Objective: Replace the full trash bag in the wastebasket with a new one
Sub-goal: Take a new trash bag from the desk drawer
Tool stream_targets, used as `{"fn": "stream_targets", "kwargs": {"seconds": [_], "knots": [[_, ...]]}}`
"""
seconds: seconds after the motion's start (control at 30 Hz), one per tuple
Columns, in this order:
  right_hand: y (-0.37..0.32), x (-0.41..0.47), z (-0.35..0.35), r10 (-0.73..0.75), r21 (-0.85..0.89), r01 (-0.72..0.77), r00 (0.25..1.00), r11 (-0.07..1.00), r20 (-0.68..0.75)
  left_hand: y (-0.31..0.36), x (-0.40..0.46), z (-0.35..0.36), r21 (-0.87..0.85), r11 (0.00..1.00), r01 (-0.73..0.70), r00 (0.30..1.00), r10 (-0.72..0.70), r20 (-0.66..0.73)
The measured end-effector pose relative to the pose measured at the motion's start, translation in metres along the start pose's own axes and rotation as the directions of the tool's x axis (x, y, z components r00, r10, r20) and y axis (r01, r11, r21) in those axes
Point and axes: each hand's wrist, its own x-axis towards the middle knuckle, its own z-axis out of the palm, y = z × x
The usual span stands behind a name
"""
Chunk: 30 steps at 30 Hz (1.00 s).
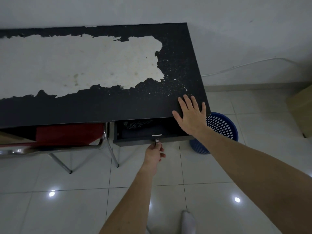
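Black laminate tabletop (pixel 104 107), badly peeled, pale core showed across most of the middle. Only one view, the head camera, looking down.

Left hand (pixel 155 153): grip was pinched on the small metal drawer knob (pixel 157 141), fingers curled round it. Drawer (pixel 152 132) stood part open under the right end of the tabletop. Something dark and patterned lay at the back of it; couldn't tell what it was.

Right hand (pixel 191 114): released, fingers straight and spread, palm flat on the near right corner of the tabletop, holding nothing.

Wastebasket (pixel 219 130): blue, perforated, on the floor just beside the right end of the tabletop, partly hidden behind it and the right forearm. Couldn't see whether a bag sat inside.

Judgement: the step was opening the drawer, probably to find a new bag. To do it well: pull the knob straight out and level, keep the flat hand bracing the tabletop so the furniture doesn't slide on the slick tiles, and open far enough to see the back.

Room: glossy white floor tiles (pixel 84 183) with light reflections, plain white wall (pixel 236 31) with a white cable (pixel 239 65) running along it. Red-seated chair (pixel 70 134) with chrome legs was tucked under the tabletop at left. Cardboard box (pixel 302 108) at the right edge. A white-socked foot (pixel 188 222) at bottom.
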Motion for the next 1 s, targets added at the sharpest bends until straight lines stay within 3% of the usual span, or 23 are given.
{"fn": "stream_targets", "kwargs": {"seconds": [0.53, 0.6, 0.67, 0.7, 0.73, 0.8, 0.9, 0.97, 1.0], "knots": [[-0.003, -0.001, -0.008, 0.013, 0.03, -0.014, 0.998, 0.999, 0.059, -0.043, -0.019, -0.009, -0.005, 0.999, 0.034, 0.999, -0.033, 0.011], [-0.011, -0.016, -0.016, 0.062, 0.169, -0.057, 0.998, 0.984, -0.025, -0.044, -0.02, -0.008, -0.011, 0.999, 0.04, 0.999, -0.04, 0.007], [-0.026, -0.049, -0.017, 0.114, 0.351, -0.033, 0.97, 0.936, -0.212, -0.044, -0.02, -0.008, -0.021, 0.998, 0.057, 0.998, -0.057, -0.001], [-0.035, -0.068, -0.015, 0.164, 0.472, -0.038, 0.96, 0.881, -0.227, -0.044, -0.02, -0.008, -0.026, 0.998, 0.061, 0.998, -0.061, -0.002], [-0.044, -0.083, -0.01, 0.23, 0.612, -0.093, 0.962, 0.785, -0.149, -0.045, -0.019, -0.008, -0.029, 0.998, 0.061, 0.998, -0.061, -0.002], [-0.065, -0.094, -0.002, 0.327, 0.796, -0.359, 0.92, 0.488, 0.214, -0.045, -0.018, -0.007, -0.029, 0.998, 0.062, 0.998, -0.062, -0.004], [-0.091, -0.066, 0.007, 0.269, 0.738, -0.675, 0.711, 0.005, 0.649, -0.046, -0.016, -0.006, -0.006, 0.998, 0.068, 0.998, -0.068, -0.014], [-0.107, -0.041, 0.009, 0.225, 0.639, -0.724, 0.598, -0.259, 0.769, -0.046, -0.015, -0.006, 0.001, 0.998, 0.068, 0.998, -0.068, -0.018], [-0.113, -0.031, 0.012, 0.227, 0.599, -0.733, 0.555, -0.321, 0.801, -0.047, -0.014, -0.005, 0.001, 0.998, 0.066, 0.998, -0.066, -0.017]]}}
